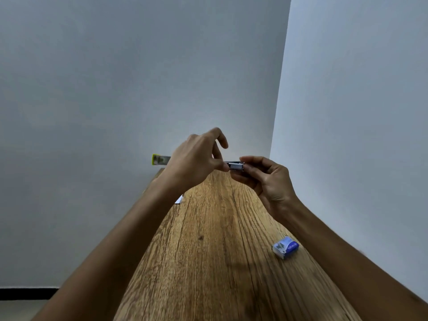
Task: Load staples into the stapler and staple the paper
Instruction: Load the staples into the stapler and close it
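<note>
Both hands are raised above the far part of a narrow wooden surface [215, 239] that runs away toward a corner of two pale walls. Between them they hold a small metal stapler [236, 166], level and clear of the wood. The left hand [196, 156] pinches its left end between thumb and a fingertip, the index finger arched up and free above it. The right hand [266, 179] holds the right end, its fingers curled round and under the stapler with the thumb laid on top. Whether the stapler's top is lifted or shut cannot be told; it is small and partly hidden by the fingers.

A small blue and white staple box [285, 247] lies on the surface near the right edge, well apart from the hands and nearer the camera, just beside the right forearm. A white corner of paper [179, 199] peeks out from behind the left forearm at the left edge of the surface. At the far left end, against the wall, stands a small card with a yellow-green border [159, 160], its print too blurred to read.
</note>
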